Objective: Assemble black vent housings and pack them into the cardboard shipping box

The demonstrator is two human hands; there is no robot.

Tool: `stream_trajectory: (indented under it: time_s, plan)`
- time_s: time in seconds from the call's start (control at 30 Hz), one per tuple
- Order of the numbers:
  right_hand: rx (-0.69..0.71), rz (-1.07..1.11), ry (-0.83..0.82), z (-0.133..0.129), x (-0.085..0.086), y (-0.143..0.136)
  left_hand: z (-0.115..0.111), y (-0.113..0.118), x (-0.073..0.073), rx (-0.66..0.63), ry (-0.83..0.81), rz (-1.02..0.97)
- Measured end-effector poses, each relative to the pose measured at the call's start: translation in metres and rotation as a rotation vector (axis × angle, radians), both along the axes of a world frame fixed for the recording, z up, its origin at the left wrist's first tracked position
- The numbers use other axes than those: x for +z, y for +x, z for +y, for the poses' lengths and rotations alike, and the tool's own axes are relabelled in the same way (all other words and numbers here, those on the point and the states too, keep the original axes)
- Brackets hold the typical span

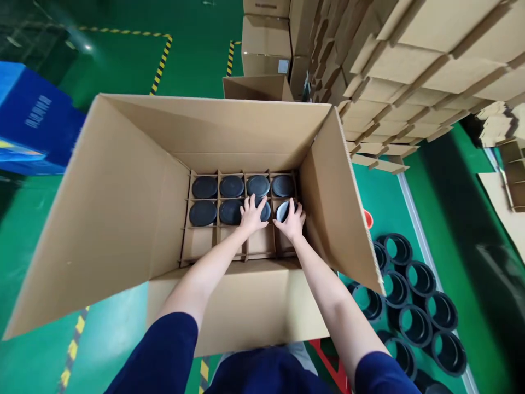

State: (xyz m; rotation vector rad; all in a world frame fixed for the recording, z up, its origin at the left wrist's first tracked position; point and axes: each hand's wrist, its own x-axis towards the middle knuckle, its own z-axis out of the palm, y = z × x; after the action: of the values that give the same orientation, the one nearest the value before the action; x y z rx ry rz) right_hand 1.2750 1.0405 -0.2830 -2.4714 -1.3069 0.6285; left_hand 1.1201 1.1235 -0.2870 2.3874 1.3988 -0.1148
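Observation:
Inside an open cardboard box (250,128), a cardboard divider (260,243) splits the bottom into cells. Black round-topped containers (205,187) sit in the two far rows, one to a cell. My left hand (252,216) has its fingers curved around the rim of the container (266,212) in the second row, third column. Beside it, my right hand (292,221) grips a black round container (283,210) in the rightmost cell of that row. This one's top looks tilted and catches the light. The lower parts of both are hidden.
Several black open cylinders (415,325) stand on the green floor at the right, near a red round object (368,219). Flattened cardboard (410,71) is stacked high at the upper right. Closed cartons (266,44) stand behind the box, and a blue box (35,120) is at the left.

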Motion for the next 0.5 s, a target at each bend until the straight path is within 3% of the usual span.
stream_trajectory:
  time_s: [0.13, 0.3, 0.5]
  plan:
    - [0.080, -0.094, -0.140, 0.031, -0.037, 0.005, 0.017, 0.002, -0.029, -0.104, -0.028, -0.005]
    - [0.157, -0.145, -0.225, 0.033, -0.075, 0.009, 0.027, -0.004, -0.060, -0.148, -0.077, -0.051]
    - [0.281, -0.209, -0.211, 0.028, -0.095, 0.013, 0.024, -0.015, -0.085, -0.210, -0.028, -0.115]
